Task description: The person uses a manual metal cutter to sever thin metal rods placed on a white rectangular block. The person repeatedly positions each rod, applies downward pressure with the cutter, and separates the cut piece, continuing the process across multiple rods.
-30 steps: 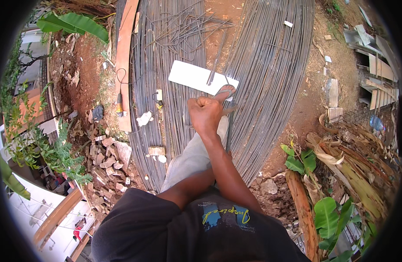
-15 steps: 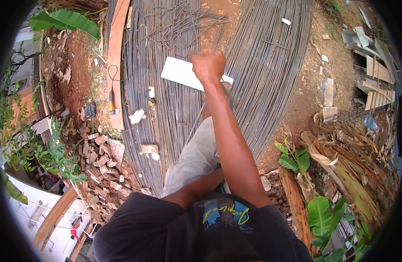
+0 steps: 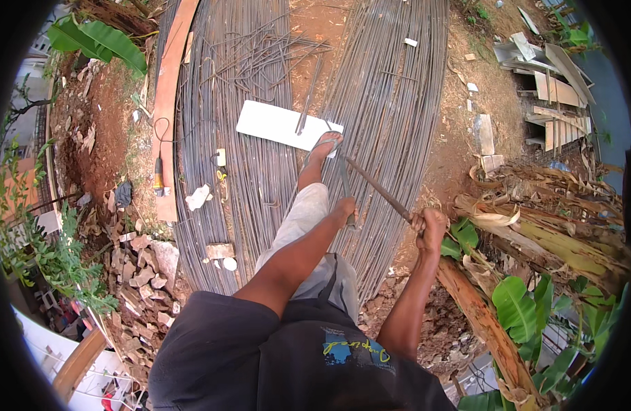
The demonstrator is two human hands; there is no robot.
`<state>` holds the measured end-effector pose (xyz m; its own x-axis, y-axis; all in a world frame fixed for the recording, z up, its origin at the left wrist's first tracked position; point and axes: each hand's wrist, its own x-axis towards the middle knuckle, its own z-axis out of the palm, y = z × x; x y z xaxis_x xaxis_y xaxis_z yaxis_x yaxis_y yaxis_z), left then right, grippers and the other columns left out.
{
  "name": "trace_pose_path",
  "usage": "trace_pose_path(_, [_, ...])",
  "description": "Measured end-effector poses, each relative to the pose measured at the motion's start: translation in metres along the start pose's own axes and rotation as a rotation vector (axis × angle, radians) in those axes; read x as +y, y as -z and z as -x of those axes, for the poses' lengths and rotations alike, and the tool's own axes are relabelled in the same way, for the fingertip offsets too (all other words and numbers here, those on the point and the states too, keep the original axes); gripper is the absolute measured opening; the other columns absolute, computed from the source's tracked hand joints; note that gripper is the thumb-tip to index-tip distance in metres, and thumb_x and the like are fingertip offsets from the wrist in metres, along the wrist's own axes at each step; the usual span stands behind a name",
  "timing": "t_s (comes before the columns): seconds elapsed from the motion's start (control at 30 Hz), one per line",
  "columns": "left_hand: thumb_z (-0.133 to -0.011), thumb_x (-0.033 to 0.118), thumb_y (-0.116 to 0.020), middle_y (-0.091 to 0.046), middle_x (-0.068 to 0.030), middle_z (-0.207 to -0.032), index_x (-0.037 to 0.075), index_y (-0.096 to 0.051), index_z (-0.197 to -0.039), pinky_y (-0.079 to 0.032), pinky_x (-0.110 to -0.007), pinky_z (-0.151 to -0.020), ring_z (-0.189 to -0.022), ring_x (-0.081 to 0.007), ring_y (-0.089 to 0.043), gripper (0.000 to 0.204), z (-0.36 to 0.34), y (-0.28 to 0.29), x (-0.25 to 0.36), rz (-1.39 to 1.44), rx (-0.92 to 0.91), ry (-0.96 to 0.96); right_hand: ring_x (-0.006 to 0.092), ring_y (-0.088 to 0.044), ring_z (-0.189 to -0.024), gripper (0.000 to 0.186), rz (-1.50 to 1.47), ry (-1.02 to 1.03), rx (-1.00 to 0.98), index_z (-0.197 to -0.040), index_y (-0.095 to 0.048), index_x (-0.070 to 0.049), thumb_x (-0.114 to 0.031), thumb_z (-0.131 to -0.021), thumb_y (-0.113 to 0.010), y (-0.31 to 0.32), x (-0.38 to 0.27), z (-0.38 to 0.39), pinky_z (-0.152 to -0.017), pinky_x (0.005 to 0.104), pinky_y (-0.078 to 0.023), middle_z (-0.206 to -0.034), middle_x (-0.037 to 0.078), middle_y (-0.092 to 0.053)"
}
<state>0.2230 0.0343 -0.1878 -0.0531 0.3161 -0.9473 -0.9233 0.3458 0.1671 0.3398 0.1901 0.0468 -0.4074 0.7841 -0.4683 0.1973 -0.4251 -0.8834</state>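
My left hand (image 3: 346,207) is closed round a grey metal bar (image 3: 345,179) in front of my raised knee. To its right, my right hand (image 3: 430,226) grips a long brown metal rod (image 3: 378,188). The rod slants up and left, and both pieces come close together near my sandalled foot (image 3: 328,142). That foot rests on the right end of a white board (image 3: 274,126). Thin short bars (image 3: 308,103) lie across the board's upper edge. Whether the two held pieces join at their far ends is too small to tell.
Long steel rebars (image 3: 391,103) cover the ground underfoot, with a tangle of bent rods (image 3: 261,58) on top. A wooden plank (image 3: 171,103) and a yellow-black power tool (image 3: 158,179) lie left. Broken bricks (image 3: 134,264) pile lower left; cut banana trunks (image 3: 535,229) lie right.
My right hand has swung from above the white board down and to the right with the rod. My left hand has come into view, holding the grey bar. The view has shifted slightly.
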Motion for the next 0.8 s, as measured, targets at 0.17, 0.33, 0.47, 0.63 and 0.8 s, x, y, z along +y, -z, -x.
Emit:
trace_pose_path(0.17, [-0.105, 0.027, -0.045, -0.057, -0.0071, -0.068, 0.007, -0.053, -0.090, -0.050, -0.041, -0.046, -0.052, -0.0199, -0.056, 0.027, -0.019, 0.055, 0.017, -0.110, -0.076, 0.005, 0.0137, -0.052, -0.046, 0.037, 0.121, 0.162, -0.064, -0.057, -0.055, -0.005, -0.003, -0.093, -0.061, -0.074, 0.012, 0.068, -0.054, 0.0327, -0.050, -0.053, 0.007, -0.057])
trace_pose_path(0.33, [-0.105, 0.027, -0.050, -0.057, -0.0061, -0.068, 0.008, -0.054, -0.092, -0.050, -0.040, -0.047, -0.052, -0.0186, -0.056, 0.023, 0.000, 0.084, -0.001, -0.041, -0.120, -0.035, 0.0128, -0.055, -0.049, 0.031, 0.247, 0.251, -0.005, -0.061, -0.060, -0.003, -0.004, -0.091, -0.065, -0.129, 0.000, 0.061, -0.053, 0.0308, -0.047, -0.055, 0.007, -0.060])
trace_pose_path(0.47, [-0.104, 0.026, -0.054, -0.056, -0.0051, -0.068, 0.008, -0.055, -0.095, -0.051, -0.039, -0.049, -0.052, -0.0175, -0.054, 0.021, 0.013, 0.113, -0.029, 0.033, -0.182, 0.007, 0.0109, -0.053, -0.051, 0.031, 0.041, 0.195, 0.164, -0.059, -0.056, -0.006, -0.006, -0.088, -0.067, -0.145, 0.001, 0.049, -0.054, 0.0290, -0.043, -0.052, 0.003, -0.054])
trace_pose_path(0.63, [-0.105, 0.025, -0.056, -0.055, -0.0035, -0.071, 0.005, -0.058, -0.104, -0.054, -0.035, -0.053, -0.054, -0.0156, -0.054, 0.020, 0.021, 0.157, -0.003, 0.092, -0.201, 0.135, 0.0148, -0.055, -0.056, 0.019, -0.149, 0.176, 0.397, -0.069, -0.061, -0.008, -0.003, -0.087, -0.065, -0.159, -0.020, 0.054, -0.063, 0.0333, -0.049, -0.057, 0.004, -0.055])
trace_pose_path(0.8, [-0.105, 0.025, -0.058, -0.055, -0.0035, -0.072, 0.004, -0.058, -0.107, -0.055, -0.034, -0.053, -0.056, -0.0155, -0.055, 0.021, 0.028, 0.180, 0.043, -0.078, -0.165, 0.193, 0.0156, -0.047, -0.050, 0.017, -0.068, 0.218, 0.372, -0.076, -0.061, -0.001, 0.000, -0.093, -0.060, -0.172, -0.092, 0.080, -0.072, 0.0366, -0.054, -0.056, 0.005, -0.050])
